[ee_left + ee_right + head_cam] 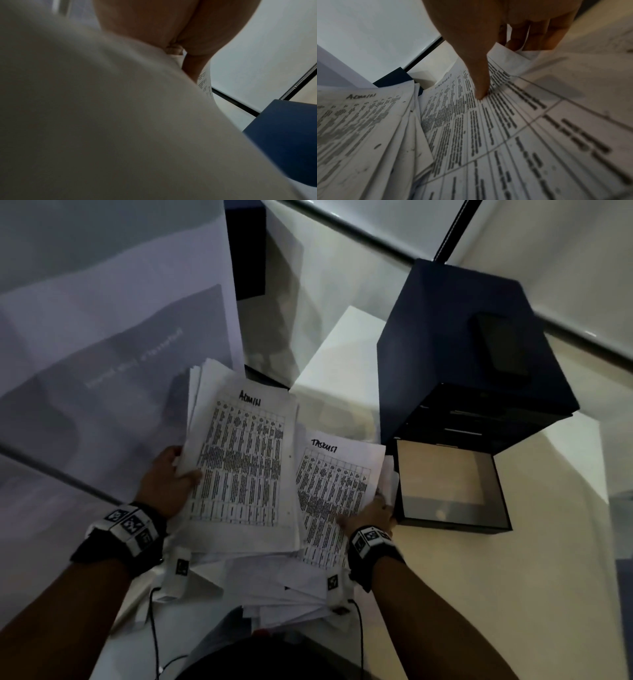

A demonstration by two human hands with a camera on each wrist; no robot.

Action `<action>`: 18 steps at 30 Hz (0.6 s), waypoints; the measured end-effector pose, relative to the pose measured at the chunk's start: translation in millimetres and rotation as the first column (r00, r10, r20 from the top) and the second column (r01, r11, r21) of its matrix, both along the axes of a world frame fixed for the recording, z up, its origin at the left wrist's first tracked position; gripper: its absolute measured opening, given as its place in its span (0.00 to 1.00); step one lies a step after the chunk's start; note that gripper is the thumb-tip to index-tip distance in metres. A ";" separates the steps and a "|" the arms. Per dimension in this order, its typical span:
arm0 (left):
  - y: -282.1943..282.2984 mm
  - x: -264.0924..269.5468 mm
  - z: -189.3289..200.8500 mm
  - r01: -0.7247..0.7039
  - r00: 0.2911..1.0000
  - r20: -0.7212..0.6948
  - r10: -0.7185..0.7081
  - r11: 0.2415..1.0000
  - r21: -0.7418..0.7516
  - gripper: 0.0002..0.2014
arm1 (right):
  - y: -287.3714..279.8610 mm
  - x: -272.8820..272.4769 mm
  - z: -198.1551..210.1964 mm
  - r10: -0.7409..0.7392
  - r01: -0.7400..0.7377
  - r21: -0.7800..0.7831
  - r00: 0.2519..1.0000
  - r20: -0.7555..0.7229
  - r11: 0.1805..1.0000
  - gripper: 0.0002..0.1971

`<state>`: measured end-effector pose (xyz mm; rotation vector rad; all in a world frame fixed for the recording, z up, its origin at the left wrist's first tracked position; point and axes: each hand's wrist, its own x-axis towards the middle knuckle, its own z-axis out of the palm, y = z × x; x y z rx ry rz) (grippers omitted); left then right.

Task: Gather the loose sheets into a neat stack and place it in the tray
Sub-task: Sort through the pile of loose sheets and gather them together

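left hand [168, 481]: frame centre-left, thumb over and fingers under the "ADMIN" sheets [239, 460], pinching their left edge | right hand [371, 513]: thumb pressed on the "TASKLIST" sheets [337, 491], fingers curled under their right edge | tray [448, 491]: open, just right of the sheets

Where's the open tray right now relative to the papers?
In the head view the tray sits pulled out at the base of the dark drawer unit, immediately right of the right hand and the TASKLIST sheet.
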<state>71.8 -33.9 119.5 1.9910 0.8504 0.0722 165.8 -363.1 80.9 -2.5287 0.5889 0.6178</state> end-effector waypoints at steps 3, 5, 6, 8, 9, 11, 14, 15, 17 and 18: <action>-2.8 1.0 1.6 -0.011 1.000 0.008 0.011 1.000 -0.013 0.19 | -6.7 2.4 0.0 -0.016 0.000 0.121 0.992 0.128 0.993 0.36; -5.6 2.2 4.4 -0.011 1.000 0.007 0.011 1.000 -0.010 0.19 | -11.3 2.1 6.9 -0.013 -0.009 0.135 0.986 0.166 0.991 0.22; -6.9 3.3 5.2 -0.009 1.000 0.006 0.010 1.000 -0.015 0.19 | -14.5 1.9 11.8 0.006 -0.026 0.104 0.983 0.184 0.994 0.17; -9.4 5.0 7.2 -0.004 1.000 -0.001 0.004 1.000 -0.028 0.19 | -22.6 3.0 21.3 0.070 -0.077 0.021 0.969 0.237 0.997 0.13; -10.7 5.9 8.6 -0.003 1.000 -0.002 0.003 0.999 -0.041 0.19 | -27.6 4.1 25.7 0.088 -0.087 -0.014 0.962 0.260 0.996 0.12; -10.5 7.2 6.9 -0.001 1.000 0.005 0.002 0.998 -0.061 0.19 | -38.1 6.7 33.5 0.083 -0.068 -0.066 0.961 0.263 0.995 0.12; -10.2 8.2 4.5 0.010 1.000 -0.002 -0.010 0.998 -0.066 0.19 | -41.4 7.3 41.8 0.046 -0.014 -0.122 0.963 0.266 0.992 0.13; -10.5 8.5 4.8 0.013 1.000 -0.003 -0.013 0.998 -0.068 0.20 | -38.0 6.4 43.9 0.054 -0.016 -0.129 0.953 0.297 0.992 0.13; -11.3 8.5 6.3 0.016 1.000 -0.005 -0.016 0.998 -0.059 0.20 | -28.8 5.5 43.5 0.086 -0.049 -0.104 0.919 0.384 0.993 0.13; -11.1 8.1 7.3 0.017 1.000 -0.006 -0.017 0.998 -0.054 0.19 | -24.2 6.0 42.7 0.093 -0.065 -0.082 0.911 0.403 0.995 0.13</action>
